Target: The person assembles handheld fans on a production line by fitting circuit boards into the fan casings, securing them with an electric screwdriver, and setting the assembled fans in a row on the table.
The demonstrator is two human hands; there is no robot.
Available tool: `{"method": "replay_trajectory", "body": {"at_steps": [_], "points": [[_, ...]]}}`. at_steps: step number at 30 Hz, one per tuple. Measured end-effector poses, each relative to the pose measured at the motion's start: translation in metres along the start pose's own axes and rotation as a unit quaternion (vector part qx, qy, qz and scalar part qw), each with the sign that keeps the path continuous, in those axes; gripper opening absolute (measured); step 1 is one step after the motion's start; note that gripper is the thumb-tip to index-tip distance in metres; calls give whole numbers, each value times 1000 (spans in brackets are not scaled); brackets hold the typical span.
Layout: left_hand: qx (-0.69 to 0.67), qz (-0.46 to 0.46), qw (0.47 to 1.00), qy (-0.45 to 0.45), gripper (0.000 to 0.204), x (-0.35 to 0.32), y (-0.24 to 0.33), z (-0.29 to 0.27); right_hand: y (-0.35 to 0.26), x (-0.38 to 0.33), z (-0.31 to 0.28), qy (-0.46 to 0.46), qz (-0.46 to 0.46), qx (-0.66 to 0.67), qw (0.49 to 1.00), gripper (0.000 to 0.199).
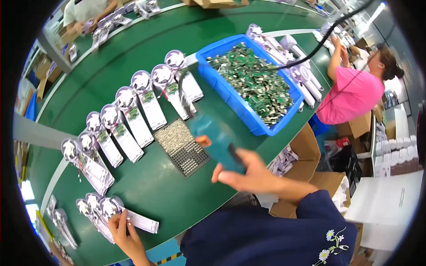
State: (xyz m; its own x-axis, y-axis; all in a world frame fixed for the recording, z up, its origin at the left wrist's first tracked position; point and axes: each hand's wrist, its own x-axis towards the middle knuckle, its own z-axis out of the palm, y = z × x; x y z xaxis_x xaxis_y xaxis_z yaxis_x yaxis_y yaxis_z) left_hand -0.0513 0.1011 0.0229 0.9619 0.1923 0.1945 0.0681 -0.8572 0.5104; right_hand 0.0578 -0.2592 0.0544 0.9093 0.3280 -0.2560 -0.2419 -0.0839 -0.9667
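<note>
My right hand (250, 174) grips a teal electric screwdriver (217, 139) with an orange switch, raised over the table and slightly blurred by motion. A dark cord runs from its top end. At the lower left, the fingers of my left hand (126, 232) are closed on a white-and-lilac fan housing (141, 221) with a round head. It lies in a small group with other such housings (94, 210). A black grid tray (188, 160), partly filled with small metal screws (174, 134), lies below the screwdriver.
Several open fan housings with green boards (133, 114) lie in a slanting row on the green table (148, 186). A blue bin (242, 113) heaped with circuit boards (255, 82) stands right of them. A person in pink (355, 95) works at the right, near cardboard boxes (306, 150).
</note>
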Motion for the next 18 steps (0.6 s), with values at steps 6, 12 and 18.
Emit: {"method": "replay_trajectory", "body": {"at_steps": [6,12,18], "points": [[-70,41,995,62,18,6,18,36,-62,49,-149,252,-183,-333,890,24],[-144,94,985,28,15,13,46,61,-34,87,-199,272,-113,-641,709,42],[-137,179,973,-43,19,32,38,64,-44,90,-168,229,-39,-666,709,33]]}}
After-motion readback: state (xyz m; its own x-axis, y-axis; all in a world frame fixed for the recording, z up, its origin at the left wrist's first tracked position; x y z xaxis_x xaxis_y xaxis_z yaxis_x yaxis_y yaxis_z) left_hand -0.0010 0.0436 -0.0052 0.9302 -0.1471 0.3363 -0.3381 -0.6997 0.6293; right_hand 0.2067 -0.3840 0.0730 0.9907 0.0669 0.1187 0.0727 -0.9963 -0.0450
